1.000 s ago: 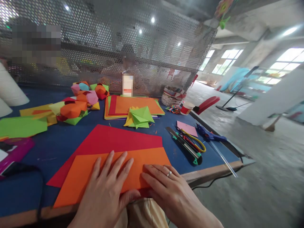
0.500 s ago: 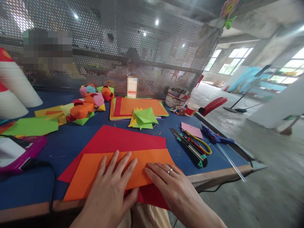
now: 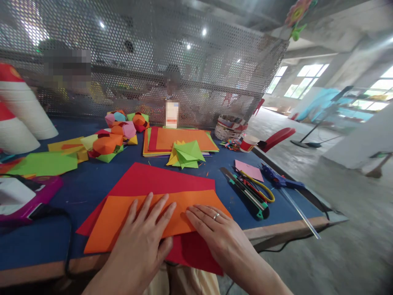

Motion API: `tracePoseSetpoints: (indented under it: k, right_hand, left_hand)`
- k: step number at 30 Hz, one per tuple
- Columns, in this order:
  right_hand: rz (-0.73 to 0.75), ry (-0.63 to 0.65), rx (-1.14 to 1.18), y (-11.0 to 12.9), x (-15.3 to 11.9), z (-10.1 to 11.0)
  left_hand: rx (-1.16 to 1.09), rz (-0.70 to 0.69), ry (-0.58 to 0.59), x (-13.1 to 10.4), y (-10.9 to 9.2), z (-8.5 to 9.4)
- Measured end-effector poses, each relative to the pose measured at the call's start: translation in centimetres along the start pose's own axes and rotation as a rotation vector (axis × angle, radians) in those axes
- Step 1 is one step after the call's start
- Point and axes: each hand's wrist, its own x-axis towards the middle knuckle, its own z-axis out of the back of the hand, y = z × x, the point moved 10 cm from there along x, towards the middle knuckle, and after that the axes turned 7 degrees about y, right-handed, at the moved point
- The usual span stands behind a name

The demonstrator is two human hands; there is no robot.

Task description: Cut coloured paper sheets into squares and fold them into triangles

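A folded sheet of orange paper [image 3: 112,221] lies across a larger sheet of red paper [image 3: 156,178] at the table's front edge. My left hand [image 3: 145,229] rests on the orange paper with its fingers spread and its thumb near the lower edge. Flat on the right part of the same paper is my right hand [image 3: 215,229], fingers stretched out side by side, a ring on one of them. Below the orange strip, a corner of the red paper hangs past the table edge. Neither hand grips anything.
Right of the papers lie a cutter knife [image 3: 247,192], yellow-handled scissors [image 3: 260,186], a pink note [image 3: 248,170] and a blue glue gun [image 3: 281,178]. Behind are green folded pieces [image 3: 188,153], a paper stack [image 3: 184,139] and paper flowers [image 3: 106,143]. A purple device [image 3: 46,194] stands left.
Both hands have shifted slightly away from me with the orange paper's lower edge. More of the red paper shows below it. The whole view has moved a little.
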Motion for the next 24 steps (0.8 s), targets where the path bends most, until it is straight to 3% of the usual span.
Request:
tracePoseSetpoints:
  k: [7, 16, 24]
  right_hand:
    - [-0.040, 0.018, 0.016, -0.8, 0.6, -0.9]
    - [-0.093, 0.102, 0.184, -0.7, 0.6, 0.5]
    - [-0.332, 0.027, 0.246, -1.3, 2.3, 0.2]
  left_hand:
    - [-0.074, 0.037, 0.092, 0.8, 1.0, -0.8]
    - [0.010, -0.022, -0.028, 0.2, 0.3, 0.2]
    - [-0.030, 0.037, 0.016, 0.7, 0.2, 0.0]
